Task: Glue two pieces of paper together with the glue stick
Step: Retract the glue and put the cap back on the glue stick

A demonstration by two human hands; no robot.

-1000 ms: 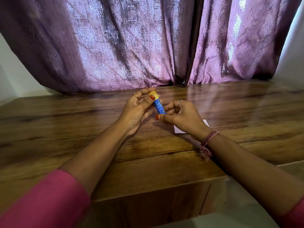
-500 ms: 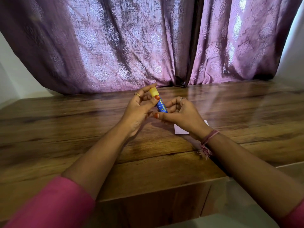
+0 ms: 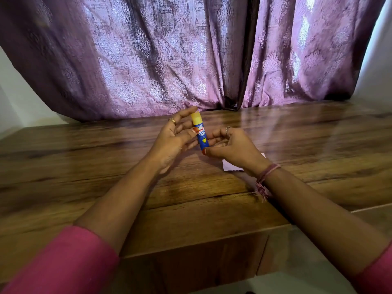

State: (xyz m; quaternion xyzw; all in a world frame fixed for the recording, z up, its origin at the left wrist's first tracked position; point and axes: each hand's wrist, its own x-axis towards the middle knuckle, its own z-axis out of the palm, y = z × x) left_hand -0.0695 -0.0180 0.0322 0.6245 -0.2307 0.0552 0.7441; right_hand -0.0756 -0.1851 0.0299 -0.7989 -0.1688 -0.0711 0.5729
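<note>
- I see purple patterned curtains (image 3: 169, 56) hanging across the whole back, two panels meeting at a dark gap, their hems touching the table's far edge.
- A pale wall (image 3: 12, 98) shows at both sides of the curtains.
- The wooden table (image 3: 84, 166) is glossy brown with strong grain; its near edge has a step, the right part set further back.
- My pink sleeves (image 3: 63, 262) sit at the bottom corners, forearms bare.
- My left hand (image 3: 171, 143) is half open, fingers spread beside the stick; the thumb tip touches its blue body, and I cannot tell whether it truly grips.
- My right hand (image 3: 233, 147) pinches the stick's lower end, thumb against it, with a ring on one finger and a pink thread band (image 3: 265, 177) at the wrist.
- White paper (image 3: 231, 166) lies flat on the table under the right wrist, mostly hidden; I cannot tell how many sheets.
- The glue stick (image 3: 200, 132) is held nearly upright above the table's middle, blue body, yellow cap on top.
- Its label reads "evi" and "stik" in part, with a yellow heart below.
</note>
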